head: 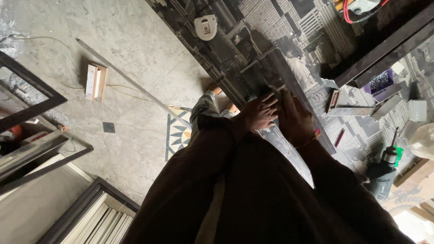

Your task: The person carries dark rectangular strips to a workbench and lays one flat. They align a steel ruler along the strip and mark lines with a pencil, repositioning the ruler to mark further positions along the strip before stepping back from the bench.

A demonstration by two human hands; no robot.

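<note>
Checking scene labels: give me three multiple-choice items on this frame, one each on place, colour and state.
1. Where does the power drill lie?
A. on the printed tabletop, right of the hands
B. on the floor
C. inside the window frame

2. What colour is the pencil?
A. blue
B. red
C. yellow

3. What are the left hand and right hand doing?
A. hanging free
B. holding the drill
C. pressing on a metal bar

Key: 1 A, it rests on the table surface; 2 B, it shows red; 3 C, both hands sit on the bar.
</note>
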